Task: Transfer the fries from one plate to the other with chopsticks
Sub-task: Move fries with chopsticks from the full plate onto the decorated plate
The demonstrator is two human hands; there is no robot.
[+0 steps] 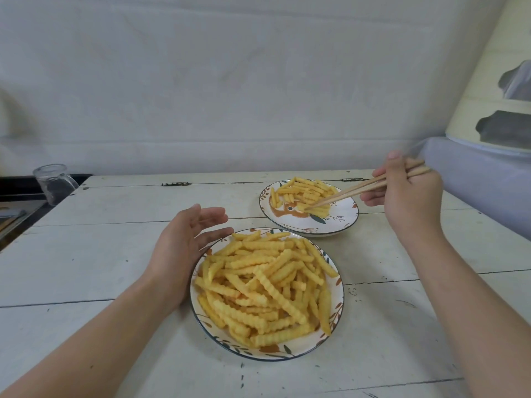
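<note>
The right hand [408,193] grips a pair of wooden chopsticks [356,188], fingers curled round their upper ends. Their tips reach down into the far plate [342,216], pinching a fry [304,207] just above the plate's painted centre. The hand itself hangs past that plate's right rim, above bare table [100,254].

The left hand [186,245] holds nothing; its fingers are straight and relaxed, its palm set against the left rim of the near plate [290,347].

The two plates stand near each other, a narrow strip of table between their rims. Wide board lies left of the near plate and in front of it; the table's left edge runs diagonally, with a glass jar [53,182] at its far left corner.

The fries [264,285] are crinkle-cut and golden yellow, heaped across nearly the whole near plate. A smaller pile [304,189] covers the back half of the far plate, whose front half shows white glaze with leaf sprigs.
</note>
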